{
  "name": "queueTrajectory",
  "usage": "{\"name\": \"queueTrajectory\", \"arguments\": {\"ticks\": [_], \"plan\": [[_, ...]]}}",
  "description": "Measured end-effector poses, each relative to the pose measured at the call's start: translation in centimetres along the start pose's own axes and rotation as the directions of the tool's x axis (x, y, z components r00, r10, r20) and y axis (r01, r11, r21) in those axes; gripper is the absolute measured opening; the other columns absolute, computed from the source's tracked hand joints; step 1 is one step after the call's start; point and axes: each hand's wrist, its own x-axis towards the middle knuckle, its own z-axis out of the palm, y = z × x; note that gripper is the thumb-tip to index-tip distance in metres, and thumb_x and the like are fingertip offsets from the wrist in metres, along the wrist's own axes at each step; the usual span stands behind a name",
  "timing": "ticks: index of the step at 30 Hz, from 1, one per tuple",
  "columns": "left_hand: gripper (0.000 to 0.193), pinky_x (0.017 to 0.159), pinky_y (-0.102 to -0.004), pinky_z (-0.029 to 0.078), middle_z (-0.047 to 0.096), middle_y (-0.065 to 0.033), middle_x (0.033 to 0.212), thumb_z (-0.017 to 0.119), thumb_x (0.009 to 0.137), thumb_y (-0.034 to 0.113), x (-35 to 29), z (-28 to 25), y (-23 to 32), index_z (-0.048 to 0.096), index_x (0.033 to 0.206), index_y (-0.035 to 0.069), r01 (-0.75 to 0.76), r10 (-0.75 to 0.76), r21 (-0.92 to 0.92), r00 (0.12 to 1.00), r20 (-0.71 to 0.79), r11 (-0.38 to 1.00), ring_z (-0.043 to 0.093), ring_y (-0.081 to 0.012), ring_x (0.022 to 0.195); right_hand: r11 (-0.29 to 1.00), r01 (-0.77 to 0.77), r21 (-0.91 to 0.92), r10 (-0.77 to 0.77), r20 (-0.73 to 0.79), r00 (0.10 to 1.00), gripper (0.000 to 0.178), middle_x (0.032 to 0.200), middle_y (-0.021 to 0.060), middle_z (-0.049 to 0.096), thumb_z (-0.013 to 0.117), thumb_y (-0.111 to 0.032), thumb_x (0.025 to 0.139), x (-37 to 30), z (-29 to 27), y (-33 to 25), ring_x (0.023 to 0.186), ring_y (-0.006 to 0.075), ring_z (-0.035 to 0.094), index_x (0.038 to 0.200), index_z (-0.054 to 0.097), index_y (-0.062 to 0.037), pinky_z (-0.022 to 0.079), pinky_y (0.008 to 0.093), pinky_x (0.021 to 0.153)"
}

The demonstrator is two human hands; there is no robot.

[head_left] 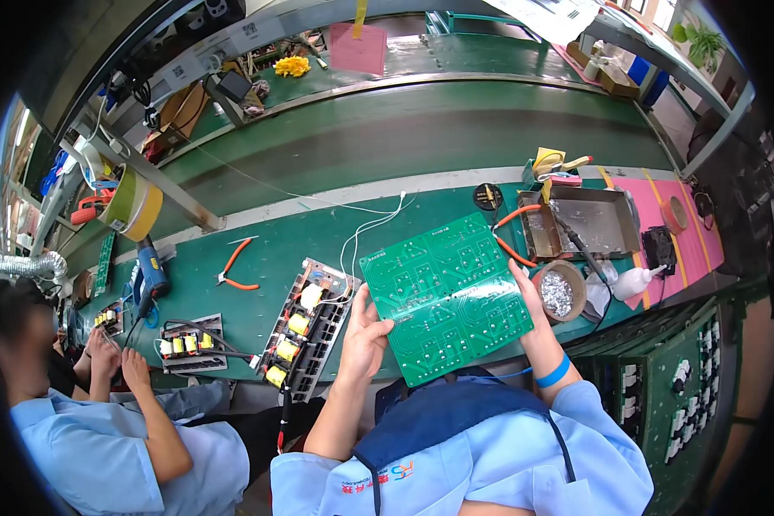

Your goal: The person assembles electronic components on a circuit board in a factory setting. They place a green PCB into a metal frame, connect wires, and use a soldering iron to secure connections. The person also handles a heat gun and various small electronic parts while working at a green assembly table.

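A large green circuit board (pixel 443 297) is held up over the table's front edge, its soldered side facing me. My left hand (pixel 367 337) grips its left edge, thumb lying on the face. At the right edge my right hand (pixel 527 297) holds the board too, its fingers mostly hidden behind. Left of my left hand lies an assembled board with yellow transformers (pixel 294 331) on a dark frame. A white cable (pixel 377 222) runs from it across the green table mat.
Orange-handled pliers (pixel 236 265) and a blue electric screwdriver (pixel 152 273) lie to the left, near a co-worker's hands (pixel 116 361). At right are a metal tray (pixel 595 222), a soldering iron (pixel 580 245), a round tub of metal bits (pixel 559 291) and a white squeeze bottle (pixel 635 282).
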Motion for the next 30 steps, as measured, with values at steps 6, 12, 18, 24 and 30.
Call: {"name": "queueTrajectory", "arguments": {"ticks": [6, 12, 18, 24, 30], "plan": [[0.070, 0.078, -0.0265, 0.041, 0.038, -0.0144, 0.119, 0.047, 0.068, -0.007, -1.4, 0.1, 0.9, 0.014, 0.129, 0.004, -0.033, 0.033, 0.057, 0.999, 0.010, 0.998, 0.047, -0.0193, 0.100, 0.998, -0.028, 0.054, 0.027, 0.007, 1.000, 0.041, 0.109, 0.0139, 0.052, 0.035, -0.033, 0.089, 0.0, 0.8, 1.4, 0.095, 0.0241, 0.054, 0.114, 0.045, -0.0021, 0.045, 0.0360, 0.081], [0.069, 0.081, -0.0299, 0.041, 0.037, -0.0157, 0.119, 0.051, 0.068, -0.005, -2.8, 1.0, 1.9, 0.016, 0.128, 0.003, -0.111, 0.106, 0.108, 0.993, 0.054, 0.988, 0.047, -0.0225, 0.102, 0.994, -0.047, 0.099, 0.050, -0.026, 0.998, 0.042, 0.110, 0.0145, 0.052, 0.035, -0.033, 0.089, 0.1, 0.5, 2.7, 0.095, 0.0248, 0.054, 0.115, 0.044, -0.0017, 0.045, 0.0365, 0.080], [0.070, 0.087, -0.0339, 0.038, 0.036, -0.0169, 0.120, 0.053, 0.068, -0.005, -3.4, 0.6, 2.2, 0.016, 0.128, 0.003, -0.144, 0.135, 0.108, 0.987, 0.087, 0.984, 0.044, -0.0267, 0.108, 0.995, -0.023, 0.101, 0.020, 0.024, 1.000, 0.041, 0.108, 0.0144, 0.053, 0.034, -0.033, 0.089, 0.2, 0.1, 3.4, 0.092, 0.0244, 0.056, 0.113, 0.045, -0.0016, 0.046, 0.0359, 0.079], [0.072, 0.089, -0.0342, 0.037, 0.035, -0.0175, 0.121, 0.052, 0.068, -0.005, -3.8, 0.0, 2.6, 0.014, 0.129, 0.002, -0.139, 0.127, 0.117, 0.987, 0.099, 0.983, 0.043, -0.0265, 0.109, 0.987, -0.043, 0.157, 0.024, 0.126, 0.992, 0.044, 0.109, 0.0159, 0.052, 0.032, -0.034, 0.089, 0.0, 0.3, 4.0, 0.094, 0.0254, 0.055, 0.115, 0.044, -0.0009, 0.046, 0.0365, 0.080], [0.072, 0.091, -0.0349, 0.034, 0.036, -0.0185, 0.123, 0.050, 0.066, -0.005, -3.4, -1.1, 2.3, 0.014, 0.129, 0.001, -0.128, 0.122, 0.095, 0.990, 0.066, 0.987, 0.040, -0.0263, 0.111, 0.998, 0.029, 0.059, -0.035, 0.113, 0.993, 0.049, 0.114, 0.0166, 0.049, 0.027, -0.037, 0.090, -1.0, 1.8, 4.1, 0.101, 0.0274, 0.051, 0.118, 0.040, 0.0003, 0.043, 0.0383, 0.085]]}}
